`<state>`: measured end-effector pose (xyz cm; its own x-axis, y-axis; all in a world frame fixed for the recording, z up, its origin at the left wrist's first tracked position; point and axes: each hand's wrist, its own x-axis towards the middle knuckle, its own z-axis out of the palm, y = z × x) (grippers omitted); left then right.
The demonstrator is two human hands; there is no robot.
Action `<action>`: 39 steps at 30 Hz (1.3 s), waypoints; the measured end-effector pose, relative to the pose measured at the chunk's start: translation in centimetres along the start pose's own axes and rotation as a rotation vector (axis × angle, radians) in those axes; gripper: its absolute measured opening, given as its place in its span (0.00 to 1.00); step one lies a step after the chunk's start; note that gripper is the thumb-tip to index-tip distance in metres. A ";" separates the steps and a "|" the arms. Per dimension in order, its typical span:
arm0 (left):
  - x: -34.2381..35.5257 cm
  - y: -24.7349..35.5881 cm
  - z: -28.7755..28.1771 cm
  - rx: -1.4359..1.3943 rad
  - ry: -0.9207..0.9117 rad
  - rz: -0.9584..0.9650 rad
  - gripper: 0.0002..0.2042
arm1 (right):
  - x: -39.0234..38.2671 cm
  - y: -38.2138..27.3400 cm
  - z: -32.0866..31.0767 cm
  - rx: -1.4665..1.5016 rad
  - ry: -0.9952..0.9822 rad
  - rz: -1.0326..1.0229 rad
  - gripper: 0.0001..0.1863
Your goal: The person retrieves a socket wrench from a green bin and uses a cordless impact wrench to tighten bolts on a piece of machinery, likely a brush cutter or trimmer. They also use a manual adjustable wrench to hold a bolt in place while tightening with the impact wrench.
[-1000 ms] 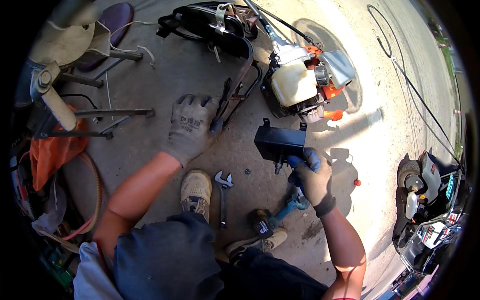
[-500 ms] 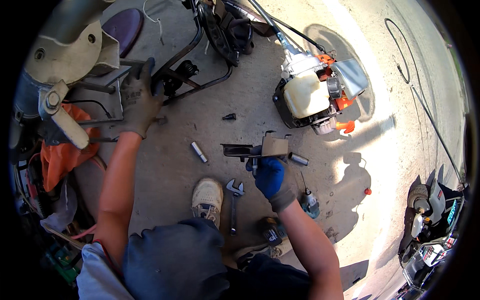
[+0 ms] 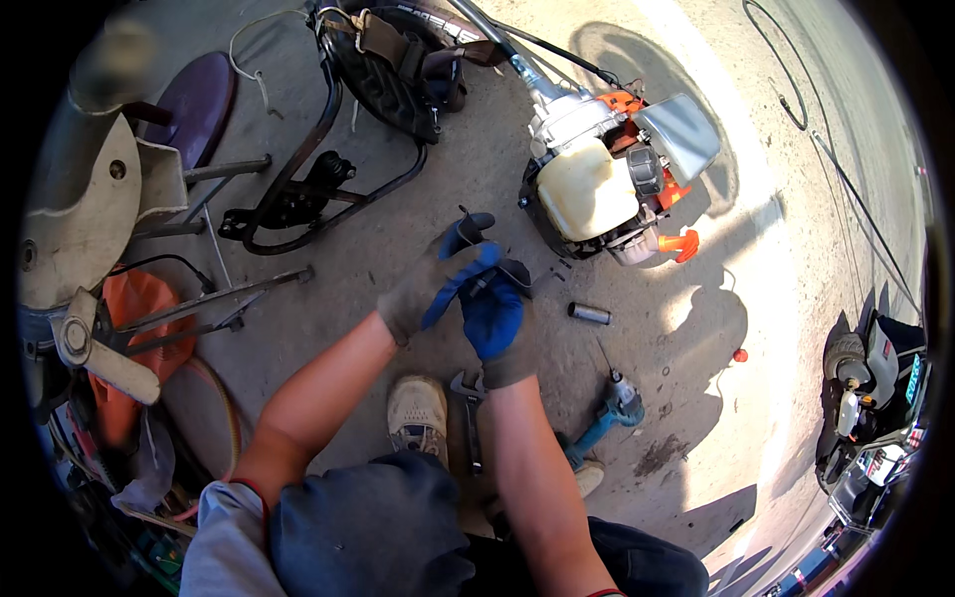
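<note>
In front of me, both gloved hands are close together over the ground. My right hand (image 3: pixel 492 323), in a blue-palmed glove, is closed around a dark metal bracket (image 3: pixel 513 275), which now shows mostly edge-on. My left hand (image 3: pixel 423 284), in a grey-backed glove, has its fingers curled at the bracket's left side; they hide much of it. Right of the hands a silver metal tube (image 3: pixel 589 313) lies on the concrete. Below them an adjustable wrench (image 3: pixel 471 423) rests beside my shoe (image 3: pixel 417 410).
A small engine with a cream tank (image 3: pixel 587 189) stands ahead on the right. A teal cordless drill (image 3: pixel 609 413) lies to the right of my right forearm. On the left are a large metal stand (image 3: pixel 85 214), an orange bag (image 3: pixel 149 298) and a black tubular frame (image 3: pixel 328 119).
My left hand has left the metal stand and come right to meet my right hand at the bracket. The right hand has shifted left and turned the bracket. The view has shifted.
</note>
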<state>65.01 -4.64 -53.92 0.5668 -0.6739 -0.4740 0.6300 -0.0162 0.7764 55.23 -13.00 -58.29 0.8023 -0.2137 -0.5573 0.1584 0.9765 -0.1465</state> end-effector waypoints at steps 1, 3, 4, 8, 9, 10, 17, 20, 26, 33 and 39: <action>0.5 -0.1 -0.1 -0.048 -0.005 0.043 0.33 | 0.3 -0.1 0.1 -0.080 0.013 -0.051 0.13; 1.4 0.5 -0.2 -0.001 -0.034 0.002 0.34 | 0.7 -0.1 -0.1 -0.165 0.039 -0.116 0.14; 1.9 1.0 -0.2 0.023 -0.047 -0.018 0.35 | 0.7 -0.2 -0.6 -0.169 0.052 -0.131 0.15; 4.0 2.0 -0.8 0.273 -0.045 -0.052 0.38 | 0.1 -0.7 -2.0 -0.128 0.017 -0.073 0.17; 4.6 2.0 -0.8 0.308 -0.048 -0.044 0.38 | 0.0 -0.8 -2.1 -0.133 0.053 -0.065 0.17; 5.1 2.0 -0.7 0.342 -0.051 -0.036 0.39 | -0.1 -0.9 -2.2 -0.138 0.089 -0.057 0.17; 6.9 1.6 -0.2 0.200 -0.083 -0.053 0.36 | 0.9 -1.4 -3.6 -0.129 0.160 -0.051 0.17; 7.1 1.6 -0.3 0.211 -0.103 -0.062 0.35 | 0.9 -1.6 -3.5 -0.145 0.180 -0.079 0.16; 7.1 1.1 0.0 0.211 -0.107 -0.024 0.33 | 1.0 -2.2 -2.5 -0.230 0.258 -0.120 0.16; 7.2 1.1 -1.0 0.036 -0.128 -0.018 0.32 | 1.0 -2.0 -1.2 -0.263 0.299 -0.142 0.15; 7.0 1.0 -1.2 0.071 -0.110 -0.030 0.33 | 1.0 -2.0 -1.3 -0.247 0.285 -0.146 0.14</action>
<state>70.27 -8.49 -56.98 0.4844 -0.7489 -0.4522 0.6047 -0.0869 0.7917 54.94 -15.17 -59.62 0.5847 -0.3829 -0.7152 0.0877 0.9062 -0.4136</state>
